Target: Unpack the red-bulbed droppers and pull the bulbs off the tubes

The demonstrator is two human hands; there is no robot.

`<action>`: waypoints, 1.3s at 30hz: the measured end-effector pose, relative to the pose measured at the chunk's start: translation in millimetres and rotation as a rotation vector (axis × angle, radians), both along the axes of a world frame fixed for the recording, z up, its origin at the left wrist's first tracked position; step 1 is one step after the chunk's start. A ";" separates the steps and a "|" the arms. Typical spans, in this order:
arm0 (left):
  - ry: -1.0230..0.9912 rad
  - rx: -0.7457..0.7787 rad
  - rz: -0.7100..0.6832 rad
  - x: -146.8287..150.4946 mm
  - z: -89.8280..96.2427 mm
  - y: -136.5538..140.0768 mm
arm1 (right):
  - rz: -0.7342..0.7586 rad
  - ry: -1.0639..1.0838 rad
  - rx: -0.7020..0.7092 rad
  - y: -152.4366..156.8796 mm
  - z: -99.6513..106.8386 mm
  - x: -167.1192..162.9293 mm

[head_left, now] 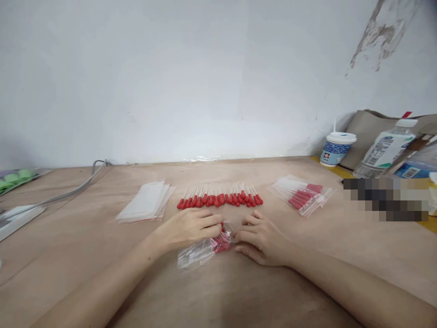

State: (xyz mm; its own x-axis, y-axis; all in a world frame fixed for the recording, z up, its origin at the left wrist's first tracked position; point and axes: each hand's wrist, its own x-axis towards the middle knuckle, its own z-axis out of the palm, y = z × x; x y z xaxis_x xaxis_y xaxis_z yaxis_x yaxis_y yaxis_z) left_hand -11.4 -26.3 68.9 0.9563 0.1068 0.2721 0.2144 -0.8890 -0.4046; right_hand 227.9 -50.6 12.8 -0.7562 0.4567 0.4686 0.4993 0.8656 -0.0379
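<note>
A clear plastic bag (196,256) holding droppers with red bulbs lies on the table in front of me. My left hand (191,228) reaches over it from the left, its fingers closed around a red bulb (222,225) at the bag's mouth. On the right, my right hand (261,239) has its fingers curled together at the bag's edge. Just beyond both hands, a row of droppers (218,200) lies with red bulbs towards me and thin clear tubes pointing away. Whether the left fingers also pinch the bag is hidden.
Flat clear bags (141,202) are stacked to the left. Bags filled with red-bulbed droppers (302,196) lie to the right. A grey cable (73,187) crosses the far left. At the right stand a paper cup (336,149) and a plastic bottle (385,150). A wall closes the back.
</note>
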 end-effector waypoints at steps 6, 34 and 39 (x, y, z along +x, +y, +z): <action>-0.117 -0.231 0.094 2.9 -15.0 -9.8 | -0.160 0.363 -0.518 -4.1 -0.3 -12.0; -0.506 -0.808 0.342 -18.6 -56.7 -14.5 | -0.326 0.488 -0.658 1.9 -7.3 -40.0; -0.515 -0.786 0.321 -18.3 -55.9 -14.5 | -0.347 0.525 -0.686 5.9 -12.6 -37.4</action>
State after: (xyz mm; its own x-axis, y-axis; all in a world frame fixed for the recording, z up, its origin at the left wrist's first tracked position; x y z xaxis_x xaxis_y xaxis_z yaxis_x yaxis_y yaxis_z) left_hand -29.6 -40.8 13.0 0.6355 0.6681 0.3871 0.4758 -0.7337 0.4851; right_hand 190.5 -44.7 0.2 -0.2930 0.9214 0.2552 0.5004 0.3752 -0.7803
